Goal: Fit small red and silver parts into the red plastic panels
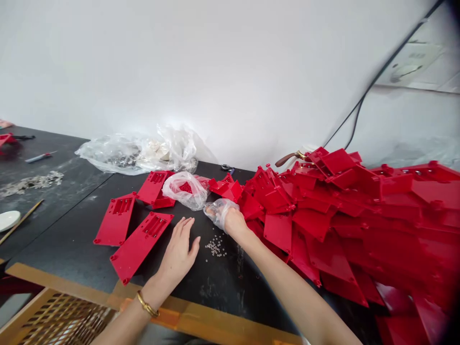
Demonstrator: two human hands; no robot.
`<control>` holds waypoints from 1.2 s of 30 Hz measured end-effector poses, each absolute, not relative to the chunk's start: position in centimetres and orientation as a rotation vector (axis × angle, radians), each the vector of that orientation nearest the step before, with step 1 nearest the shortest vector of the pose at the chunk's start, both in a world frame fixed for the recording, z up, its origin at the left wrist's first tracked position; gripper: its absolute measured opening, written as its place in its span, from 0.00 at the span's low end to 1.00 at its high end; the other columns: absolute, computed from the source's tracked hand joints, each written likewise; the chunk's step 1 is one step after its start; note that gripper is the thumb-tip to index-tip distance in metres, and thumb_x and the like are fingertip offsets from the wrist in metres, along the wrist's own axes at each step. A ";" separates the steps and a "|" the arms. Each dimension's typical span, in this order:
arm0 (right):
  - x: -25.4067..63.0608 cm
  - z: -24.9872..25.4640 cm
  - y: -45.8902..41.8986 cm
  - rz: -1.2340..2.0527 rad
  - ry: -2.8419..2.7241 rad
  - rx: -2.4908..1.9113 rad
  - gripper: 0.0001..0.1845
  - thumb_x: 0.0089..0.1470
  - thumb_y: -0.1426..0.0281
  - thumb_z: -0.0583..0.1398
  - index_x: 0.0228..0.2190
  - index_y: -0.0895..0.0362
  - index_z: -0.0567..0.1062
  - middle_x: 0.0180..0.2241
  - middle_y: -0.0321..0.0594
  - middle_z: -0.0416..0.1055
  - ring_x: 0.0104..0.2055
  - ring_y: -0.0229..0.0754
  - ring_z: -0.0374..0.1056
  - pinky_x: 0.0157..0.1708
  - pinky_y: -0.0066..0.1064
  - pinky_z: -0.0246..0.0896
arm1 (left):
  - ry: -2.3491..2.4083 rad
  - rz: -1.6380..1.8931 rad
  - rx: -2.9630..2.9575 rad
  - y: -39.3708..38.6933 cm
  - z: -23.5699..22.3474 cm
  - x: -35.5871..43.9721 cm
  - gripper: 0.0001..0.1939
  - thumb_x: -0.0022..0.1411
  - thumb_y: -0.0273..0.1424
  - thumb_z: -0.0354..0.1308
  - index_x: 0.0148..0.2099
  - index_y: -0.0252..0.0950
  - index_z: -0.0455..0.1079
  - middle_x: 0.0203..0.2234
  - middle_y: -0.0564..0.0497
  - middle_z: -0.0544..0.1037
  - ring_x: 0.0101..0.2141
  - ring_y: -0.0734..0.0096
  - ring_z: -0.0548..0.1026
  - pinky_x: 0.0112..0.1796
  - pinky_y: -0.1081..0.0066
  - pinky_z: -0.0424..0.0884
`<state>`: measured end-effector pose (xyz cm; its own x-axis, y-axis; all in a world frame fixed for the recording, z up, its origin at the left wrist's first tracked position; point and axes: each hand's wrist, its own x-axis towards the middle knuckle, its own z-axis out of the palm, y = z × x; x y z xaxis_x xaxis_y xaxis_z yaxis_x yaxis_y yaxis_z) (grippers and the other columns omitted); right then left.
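My left hand [178, 251] lies flat on the black table, fingers stretched out, just right of a red plastic plate [141, 244]. My right hand [230, 219] reaches into a small clear plastic bag [218, 211]; its fingers are inside the bag and closed on it. A scatter of tiny clear rings [215, 247] lies on the table between my two hands. Behind it sits another clear bag with red small parts [186, 189].
A big heap of red plates [345, 211] fills the right side. Two more red plates [117, 218] [155, 188] lie at the left. Crumpled clear bags [136, 152] sit by the wall. A wooden crate [53, 316] stands at the table's front edge [201, 318].
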<state>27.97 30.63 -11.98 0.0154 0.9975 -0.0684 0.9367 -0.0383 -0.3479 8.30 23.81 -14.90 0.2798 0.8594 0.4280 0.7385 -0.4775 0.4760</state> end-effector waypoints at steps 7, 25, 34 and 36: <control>27.9 -11.9 30.4 0.454 -2.031 -2.030 0.22 0.64 0.53 0.56 0.47 0.58 0.74 0.47 0.45 0.75 0.47 0.46 0.73 0.48 0.45 0.68 | 1.531 0.885 2.561 26.8 -13.5 6.9 0.16 0.69 0.30 0.47 0.55 0.33 0.68 0.52 0.41 0.76 0.58 0.58 0.69 0.58 0.57 0.69; 27.2 -10.9 28.9 0.427 -2.065 -2.009 0.23 0.64 0.51 0.54 0.38 0.57 0.77 0.36 0.41 0.77 0.35 0.41 0.73 0.38 0.38 0.70 | 1.544 0.105 2.805 35.6 -11.7 7.3 0.13 0.67 0.33 0.57 0.51 0.32 0.72 0.42 0.46 0.78 0.46 0.61 0.76 0.51 0.53 0.70; 27.0 -11.7 27.9 0.360 -2.003 -1.949 0.21 0.62 0.51 0.54 0.33 0.54 0.77 0.35 0.43 0.78 0.37 0.45 0.74 0.35 0.34 0.65 | 1.747 0.103 2.611 40.8 -10.7 8.9 0.17 0.67 0.35 0.58 0.55 0.34 0.69 0.51 0.43 0.74 0.46 0.61 0.76 0.45 0.56 0.76; 27.2 -12.1 27.9 0.362 -1.969 -1.941 0.19 0.61 0.52 0.55 0.33 0.52 0.76 0.36 0.42 0.78 0.39 0.47 0.74 0.35 0.34 0.65 | 1.745 0.109 2.615 41.2 -10.9 9.4 0.18 0.67 0.36 0.58 0.55 0.34 0.68 0.51 0.44 0.74 0.45 0.61 0.76 0.44 0.57 0.76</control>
